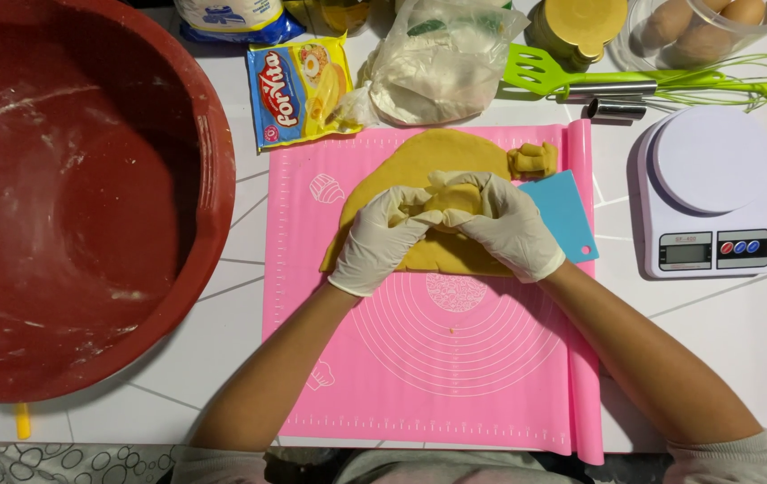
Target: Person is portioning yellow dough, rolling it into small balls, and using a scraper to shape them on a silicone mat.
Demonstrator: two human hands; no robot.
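Small yellow dough lump (451, 201) sitting over the flat rolled yellow dough sheet (419, 161) on the pink silicone baking mat (455, 358), pinched between both white-gloved hands. Left hand (381, 240) fingers curled on it, right hand (504, 224) fingers too. Blue plastic scraper (567, 215) just beside, white kitchen scale (708, 193) further right, big red bowl (213, 179) left on the desk.
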